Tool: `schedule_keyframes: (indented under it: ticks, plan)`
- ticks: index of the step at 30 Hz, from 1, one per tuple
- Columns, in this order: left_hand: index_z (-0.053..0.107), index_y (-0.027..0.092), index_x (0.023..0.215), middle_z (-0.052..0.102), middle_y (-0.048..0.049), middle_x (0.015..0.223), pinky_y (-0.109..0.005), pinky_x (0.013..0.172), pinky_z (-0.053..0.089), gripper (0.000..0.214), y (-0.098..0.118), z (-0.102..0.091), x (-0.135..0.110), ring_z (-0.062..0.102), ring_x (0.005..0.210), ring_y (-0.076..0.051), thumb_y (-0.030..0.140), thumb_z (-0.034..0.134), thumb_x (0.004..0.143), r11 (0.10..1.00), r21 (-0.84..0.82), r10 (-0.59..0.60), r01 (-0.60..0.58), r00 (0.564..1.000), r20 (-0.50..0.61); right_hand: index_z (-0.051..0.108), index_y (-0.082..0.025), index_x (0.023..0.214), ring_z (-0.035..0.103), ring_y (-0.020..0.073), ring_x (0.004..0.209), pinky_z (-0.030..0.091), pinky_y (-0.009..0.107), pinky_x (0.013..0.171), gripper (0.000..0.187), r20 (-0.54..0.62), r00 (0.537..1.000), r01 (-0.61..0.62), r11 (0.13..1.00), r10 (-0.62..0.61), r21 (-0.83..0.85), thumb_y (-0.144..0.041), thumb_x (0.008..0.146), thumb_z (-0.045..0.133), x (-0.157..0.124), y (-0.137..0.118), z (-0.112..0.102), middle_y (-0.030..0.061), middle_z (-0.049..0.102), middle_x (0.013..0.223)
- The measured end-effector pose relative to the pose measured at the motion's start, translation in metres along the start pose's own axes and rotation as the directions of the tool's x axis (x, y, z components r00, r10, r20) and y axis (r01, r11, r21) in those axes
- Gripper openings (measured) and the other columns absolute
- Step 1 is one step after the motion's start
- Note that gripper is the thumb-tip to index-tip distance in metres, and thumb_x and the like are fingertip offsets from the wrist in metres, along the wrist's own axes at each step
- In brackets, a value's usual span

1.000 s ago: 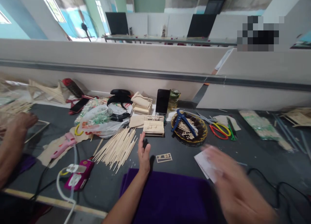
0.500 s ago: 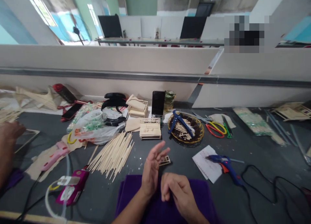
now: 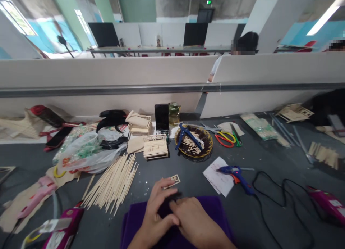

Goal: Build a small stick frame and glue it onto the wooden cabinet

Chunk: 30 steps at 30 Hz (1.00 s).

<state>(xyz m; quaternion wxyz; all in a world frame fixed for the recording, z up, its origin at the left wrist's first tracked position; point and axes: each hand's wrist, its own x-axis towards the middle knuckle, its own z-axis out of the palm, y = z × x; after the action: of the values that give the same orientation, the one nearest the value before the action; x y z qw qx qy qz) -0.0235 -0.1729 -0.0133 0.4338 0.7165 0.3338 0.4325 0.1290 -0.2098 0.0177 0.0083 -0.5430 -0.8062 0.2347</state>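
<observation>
My left hand [image 3: 159, 211] is open over a folded purple cloth [image 3: 215, 213], its fingers stretched out and a little apart. Beside it, my right hand [image 3: 194, 220] is closed, knuckles up and fingers curled under; whatever may be in it is hidden. The two hands nearly meet at the left thumb. Just beyond the left fingertips lies a small pale wooden panel with dark cutouts [image 3: 175, 180]. Farther back stands a little bench-like model made of sticks [image 3: 155, 147].
Loose wooden sticks [image 3: 111, 186] fan out at left, near a plastic bag [image 3: 88, 152] and a pink glue gun [image 3: 37, 198]. Behind are a phone [image 3: 161, 117] and a basket [image 3: 210, 148] holding blue cutters [image 3: 191, 135]. At right are scissors [image 3: 225, 139] and a corded blue glue gun [image 3: 238, 175].
The view has swung right, so the table's things sit farther left. My left hand has tipped from raised to lower and flatter; my right hand has turned knuckles up. Another person's hand at left is out of view.
</observation>
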Motion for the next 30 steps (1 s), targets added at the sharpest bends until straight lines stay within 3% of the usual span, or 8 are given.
schedule_keyframes:
  ticks: [3, 5, 8, 12, 16, 19, 21, 30]
  plan:
    - [0.075, 0.034, 0.086, 0.072, -0.0049, 0.086, -0.054, 0.098, 0.047, 0.009, 0.004, -0.002, 0.001, 0.066, 0.096, -0.028, 0.036, 0.071, 0.078, 0.982, 0.114, 0.154, -0.153, 0.988, -0.006, 0.067, -0.020, 0.097, 0.066, 0.0185, 0.080, 0.040, 0.026, 0.064, 0.016, -0.048, 0.992, 0.118, 0.993, -0.117, 0.026, -0.016, 0.088, 0.055, -0.006, 0.002, -0.006, 0.0040, 0.073, 0.092]
    - [0.073, 0.032, 0.074, 0.070, -0.0011, 0.074, -0.051, 0.094, 0.051, 0.011, 0.001, -0.012, 0.003, 0.066, 0.082, -0.024, 0.027, 0.066, 0.081, 0.962, 0.232, 0.174, -0.144, 0.978, -0.117, 0.064, -0.019, 0.101, 0.064, 0.0179, 0.085, 0.042, 0.026, 0.071, 0.015, -0.113, 0.975, 0.201, 0.978, -0.194, 0.053, -0.026, 0.091, 0.056, -0.014, 0.005, -0.016, 0.0040, 0.071, 0.095]
    - [0.067, 0.027, 0.068, 0.067, -0.0009, 0.074, -0.051, 0.096, 0.049, 0.018, -0.006, -0.032, 0.008, 0.066, 0.083, -0.024, 0.034, 0.061, 0.083, 0.958, 0.284, 0.039, 0.043, 0.960, -0.279, 0.061, -0.021, 0.102, 0.061, 0.0176, 0.090, 0.042, 0.027, 0.078, 0.017, -0.206, 0.958, 0.219, 0.973, -0.200, 0.070, -0.034, 0.091, 0.058, -0.023, 0.010, -0.032, 0.0015, 0.068, 0.095]
    - [0.058, 0.024, 0.066, 0.071, -0.0033, 0.093, -0.050, 0.097, 0.046, 0.029, -0.011, -0.048, 0.011, 0.064, 0.103, -0.027, 0.043, 0.053, 0.088, 0.913, 0.185, -0.230, 0.365, 0.832, -0.506, 0.060, -0.019, 0.098, 0.059, 0.0189, 0.094, 0.042, 0.030, 0.081, 0.015, -0.247, 0.953, 0.180, 0.984, -0.173, 0.005, -0.033, 0.090, 0.059, -0.026, 0.009, -0.038, 0.0033, 0.066, 0.097]
    - [0.057, 0.022, 0.068, 0.072, -0.0032, 0.093, -0.040, 0.090, 0.049, 0.029, -0.018, -0.047, 0.013, 0.066, 0.099, -0.023, 0.044, 0.056, 0.087, 0.920, 0.105, -0.254, 0.379, 0.778, -0.575, 0.061, -0.018, 0.099, 0.059, 0.0191, 0.099, 0.044, 0.030, 0.085, 0.017, -0.235, 0.946, 0.230, 0.973, -0.221, 0.008, -0.032, 0.090, 0.060, -0.027, 0.006, -0.033, 0.0053, 0.067, 0.101]
    - [0.063, 0.023, 0.105, 0.070, -0.0040, 0.101, -0.037, 0.084, 0.053, 0.031, -0.025, -0.041, 0.014, 0.067, 0.083, -0.019, 0.045, 0.061, 0.082, 0.918, 0.085, -0.296, 0.388, 0.811, -0.505, 0.062, -0.017, 0.105, 0.059, 0.0211, 0.104, 0.045, 0.033, 0.088, 0.018, -0.250, 0.948, 0.219, 0.974, -0.199, 0.056, -0.028, 0.091, 0.058, -0.032, 0.013, -0.026, 0.0086, 0.068, 0.107]
    - [0.055, 0.024, 0.121, 0.064, -0.0069, 0.120, -0.040, 0.102, 0.044, 0.045, -0.028, -0.039, 0.013, 0.061, 0.110, -0.021, 0.039, 0.065, 0.081, 0.941, 0.156, -0.205, 0.300, 0.874, -0.441, 0.063, -0.017, 0.109, 0.060, 0.0224, 0.106, 0.045, 0.035, 0.089, 0.020, -0.274, 0.950, 0.178, 0.980, -0.146, 0.093, -0.025, 0.092, 0.056, -0.036, 0.022, -0.020, 0.0097, 0.068, 0.109]
    - [0.063, 0.021, 0.106, 0.060, -0.0089, 0.122, -0.045, 0.106, 0.040, 0.020, -0.033, -0.031, 0.004, 0.050, 0.124, -0.025, 0.029, 0.059, 0.088, 0.811, 0.576, 0.008, 0.106, 0.981, -0.193, 0.066, -0.018, 0.111, 0.068, 0.0213, 0.088, 0.052, 0.033, 0.077, 0.027, -0.450, 0.875, -0.116, 0.980, 0.179, 0.164, -0.023, 0.095, 0.044, -0.043, 0.068, 0.000, 0.0079, 0.073, 0.100]
